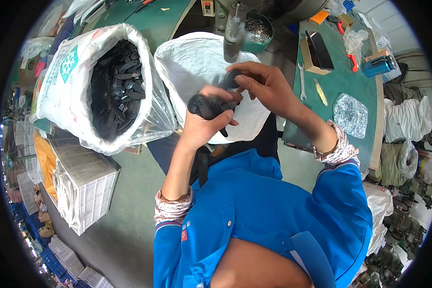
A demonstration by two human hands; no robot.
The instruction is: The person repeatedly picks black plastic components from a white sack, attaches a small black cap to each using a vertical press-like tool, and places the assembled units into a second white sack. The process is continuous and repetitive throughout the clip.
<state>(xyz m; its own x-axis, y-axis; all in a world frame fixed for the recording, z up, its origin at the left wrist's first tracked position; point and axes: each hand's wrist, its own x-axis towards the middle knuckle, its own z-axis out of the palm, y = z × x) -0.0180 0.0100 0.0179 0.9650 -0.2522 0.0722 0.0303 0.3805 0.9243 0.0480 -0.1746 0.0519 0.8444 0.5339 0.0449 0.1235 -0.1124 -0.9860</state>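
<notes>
My left hand [200,128] is closed around several black plastic parts [204,106], with rounded ends and narrow tips poking out between the fingers. Just right of them, my right hand [269,88] pinches a rounded black plastic part [232,78] between thumb and fingers. Both hands are over an opened white sack [180,55], close below the upright metal post [232,45] of a machine. To the left, a big white woven sack [57,93] with a clear liner gapes open, full of similar black plastic parts [122,89].
Behind the post is a green tub [265,44] of small metal pieces. On the right-hand green bench lie a wrench [302,81], a yellow cutter [320,92], a phone [319,50] on a cardboard box, and a clear bag of metal pieces [350,115]. A white crate [91,204] stands lower left.
</notes>
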